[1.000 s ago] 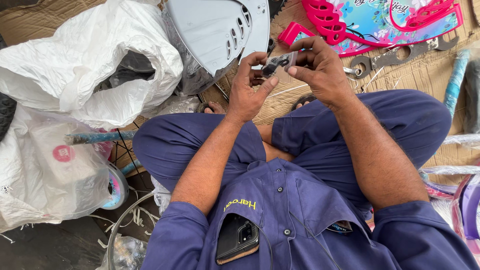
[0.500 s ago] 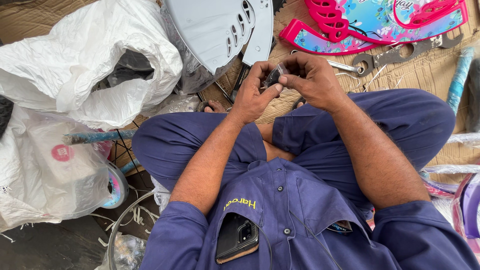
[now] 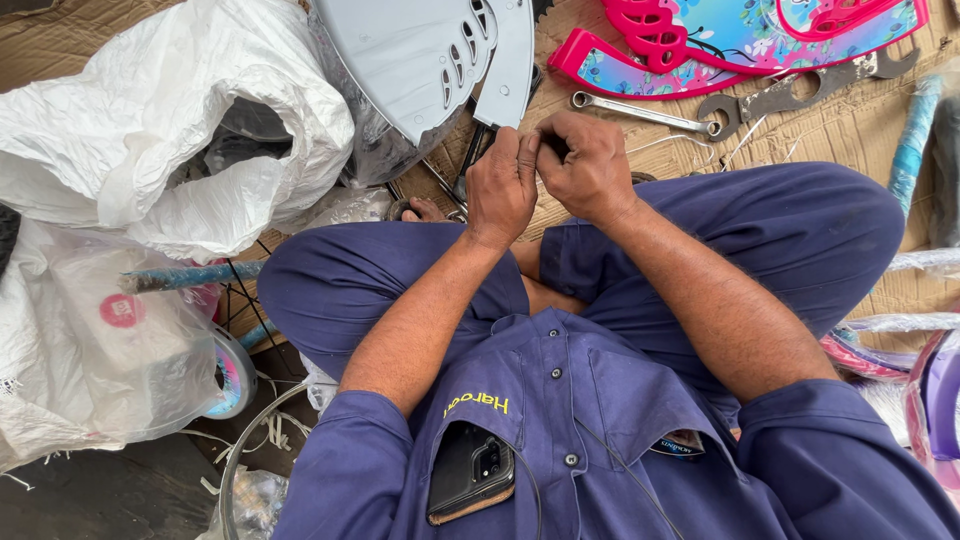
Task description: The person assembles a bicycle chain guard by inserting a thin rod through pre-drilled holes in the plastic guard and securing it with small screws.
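My left hand and my right hand meet fingertip to fingertip above my crossed legs in blue trousers. Both pinch a small dark part that is almost wholly hidden between the fingers. Just beyond my hands lies a grey plastic guard with slots. A dark slim tool lies on the cardboard under my left hand.
A steel ring spanner and a flat multi-spanner lie past my right hand, below a pink and blue plastic panel. White plastic bags pile up at left. A teal wrapped tube sits at right. A phone fills my shirt pocket.
My hands have closed tighter together over the small part, which showed between the fingers before and is now nearly hidden. The view has shifted slightly.
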